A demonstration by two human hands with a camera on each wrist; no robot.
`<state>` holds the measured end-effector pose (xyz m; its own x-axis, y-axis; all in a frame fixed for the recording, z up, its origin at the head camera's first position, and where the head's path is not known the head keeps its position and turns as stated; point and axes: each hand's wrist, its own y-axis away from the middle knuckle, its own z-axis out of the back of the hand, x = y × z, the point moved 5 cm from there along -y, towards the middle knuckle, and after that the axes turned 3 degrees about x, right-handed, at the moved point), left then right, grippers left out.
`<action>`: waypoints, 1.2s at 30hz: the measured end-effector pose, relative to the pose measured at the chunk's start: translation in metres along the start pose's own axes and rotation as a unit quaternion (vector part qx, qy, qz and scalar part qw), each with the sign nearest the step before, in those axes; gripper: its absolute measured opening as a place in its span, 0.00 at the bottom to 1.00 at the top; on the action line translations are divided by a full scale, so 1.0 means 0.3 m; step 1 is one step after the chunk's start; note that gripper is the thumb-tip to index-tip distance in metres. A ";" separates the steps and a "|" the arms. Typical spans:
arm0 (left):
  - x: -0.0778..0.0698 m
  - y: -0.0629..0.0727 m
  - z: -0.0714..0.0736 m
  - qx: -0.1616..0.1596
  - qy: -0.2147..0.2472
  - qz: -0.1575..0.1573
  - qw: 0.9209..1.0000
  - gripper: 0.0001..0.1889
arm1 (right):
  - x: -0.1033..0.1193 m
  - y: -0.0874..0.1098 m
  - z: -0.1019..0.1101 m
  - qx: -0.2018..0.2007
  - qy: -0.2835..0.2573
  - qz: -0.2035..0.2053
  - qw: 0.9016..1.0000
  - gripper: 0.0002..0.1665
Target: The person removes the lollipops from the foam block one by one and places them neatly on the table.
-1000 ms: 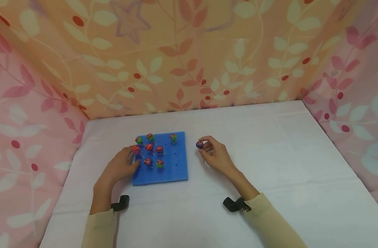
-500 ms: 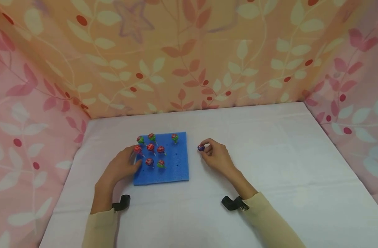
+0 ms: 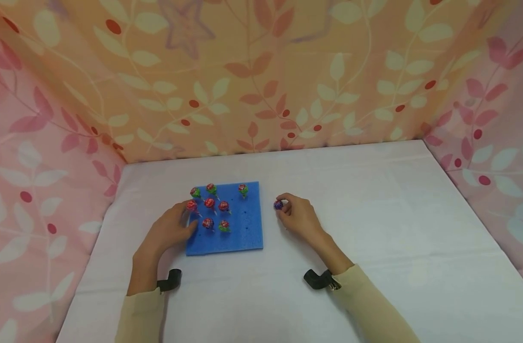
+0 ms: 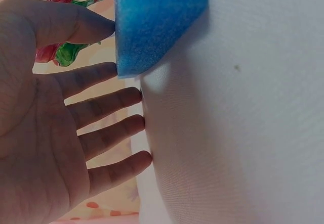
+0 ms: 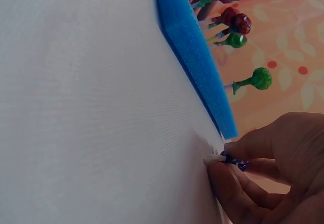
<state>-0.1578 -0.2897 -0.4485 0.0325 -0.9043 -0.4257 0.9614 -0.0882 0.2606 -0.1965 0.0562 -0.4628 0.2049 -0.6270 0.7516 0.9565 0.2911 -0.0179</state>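
The right hand [image 3: 300,216] pinches a purple-wrapped lollipop [image 3: 278,205] just clear of the blue foam board [image 3: 248,240], at its 3 o'clock side. The left hand [image 3: 169,229], fingers extended, touches the board's edge at 9 o'clock. Eight mounted lollipops [image 3: 209,203] stand in the board, which lies on the white worktop [image 3: 394,224].

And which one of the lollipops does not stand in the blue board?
The purple-wrapped lollipop pinched by the right hand; the other eight lollipops all stand in the blue board.
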 end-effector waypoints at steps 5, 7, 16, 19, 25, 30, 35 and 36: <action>-0.004 0.003 0.004 0.001 -0.004 0.000 1.000 0.39 | 0.006 0.004 0.004 0.016 -0.011 -0.006 1.000 0.22; -0.006 0.006 0.007 0.001 -0.005 -0.001 1.000 0.39 | 0.011 0.006 0.005 0.022 -0.018 -0.006 1.000 0.22; -0.009 0.010 0.008 0.003 -0.006 -0.003 1.000 0.39 | 0.018 0.006 0.009 0.012 0.004 0.008 1.000 0.30; 0.000 0.006 0.004 0.000 -0.006 -0.007 1.000 0.39 | 0.025 0.009 0.015 0.011 0.013 0.008 1.000 0.31; 0.010 0.005 0.003 -0.001 -0.002 -0.007 1.000 0.38 | 0.039 0.019 0.032 0.008 0.023 0.005 1.000 0.29; 0.008 0.005 0.004 0.001 -0.004 -0.005 1.000 0.39 | 0.037 0.029 0.053 0.002 0.030 0.004 1.000 0.25; 0.007 0.004 0.001 0.000 -0.001 -0.004 1.000 0.39 | 0.039 0.032 0.079 -0.023 0.048 0.016 0.998 0.23; 0.007 0.004 0.000 0.000 0.000 -0.003 1.000 0.39 | 0.040 0.032 0.083 -0.028 0.047 0.021 0.998 0.22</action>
<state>-0.1566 -0.2917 -0.4492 0.0263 -0.9040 -0.4267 0.9615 -0.0939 0.2583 -0.1901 0.0696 -0.4375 0.2615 -0.6814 0.6836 0.9562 0.2794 -0.0873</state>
